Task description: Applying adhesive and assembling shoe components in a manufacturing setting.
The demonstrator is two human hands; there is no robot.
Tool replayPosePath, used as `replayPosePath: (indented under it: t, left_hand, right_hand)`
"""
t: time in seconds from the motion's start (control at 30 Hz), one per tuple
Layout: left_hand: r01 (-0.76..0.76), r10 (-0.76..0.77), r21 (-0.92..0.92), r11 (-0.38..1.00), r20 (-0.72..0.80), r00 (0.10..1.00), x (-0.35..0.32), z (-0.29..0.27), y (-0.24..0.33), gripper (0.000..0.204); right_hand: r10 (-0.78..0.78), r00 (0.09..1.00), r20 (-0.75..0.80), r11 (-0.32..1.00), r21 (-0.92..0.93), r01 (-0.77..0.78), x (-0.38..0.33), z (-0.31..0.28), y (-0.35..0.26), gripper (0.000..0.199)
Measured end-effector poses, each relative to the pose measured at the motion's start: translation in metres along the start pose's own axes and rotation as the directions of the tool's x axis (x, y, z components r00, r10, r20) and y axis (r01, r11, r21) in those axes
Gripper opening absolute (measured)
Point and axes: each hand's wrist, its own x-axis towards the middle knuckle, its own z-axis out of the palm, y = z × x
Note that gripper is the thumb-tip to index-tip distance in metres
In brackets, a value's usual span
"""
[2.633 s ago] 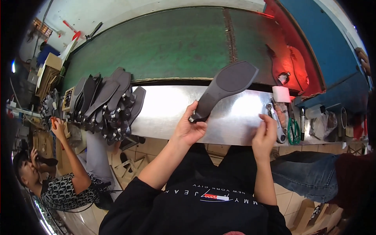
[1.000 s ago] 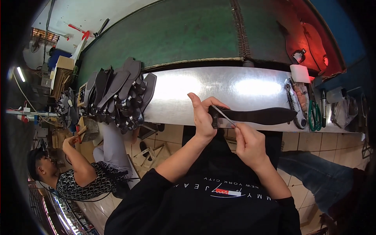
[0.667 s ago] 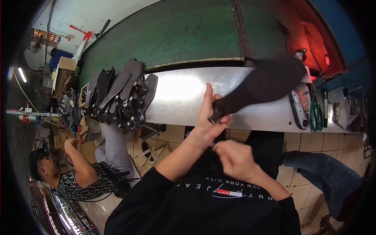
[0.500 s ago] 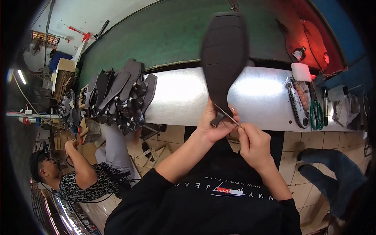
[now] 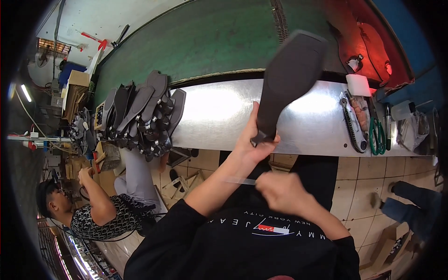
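Observation:
My left hand (image 5: 251,148) is closed around the narrow heel end of a dark shoe sole (image 5: 295,70). The sole tilts up and to the right over the metal ledge, its broad front part farthest from me. Lower down, near my chest, my right hand (image 5: 285,192) is closed on a thin, pale blade-like tool (image 5: 239,180). That tool points left across my left forearm and is smeared by motion, so its exact kind does not show. It is apart from the sole.
A pile of dark soles (image 5: 142,109) lies left on the metal ledge (image 5: 210,116). Beyond runs a green conveyor belt (image 5: 200,42) toward a red-lit opening. At right are a utility knife (image 5: 353,126), green-handled scissors (image 5: 377,136) and a white block (image 5: 358,85). A co-worker (image 5: 102,210) sits left.
My right hand has moved down and left with the thin tool, away from the heel end. The sole has tilted rightward and come lower in my left hand. Someone's legs at right have shifted.

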Motion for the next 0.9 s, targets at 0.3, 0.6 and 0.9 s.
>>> replayPosePath:
  t: [0.3,0.6,0.9]
  left_hand:
    - [-0.172,0.130,0.331,0.928,0.147,0.981,-0.019,-0.009,-0.011,0.025]
    - [-0.316,0.263,0.424,0.849,0.180,0.948,-0.024,-0.012,-0.022,0.022]
    - [-0.640,0.560,0.473,0.605,0.319,0.765,-0.029,0.005,0.017,0.034]
  right_hand:
    - [0.109,0.912,-0.396,0.992,0.105,-0.073,0.034,-0.026,0.016,0.061]
    - [0.158,0.941,-0.299,0.968,0.237,-0.087,0.046,-0.031,0.030,0.048]
    - [0.294,0.879,-0.375,0.947,0.238,-0.215,0.043,-0.028,0.002,0.052]
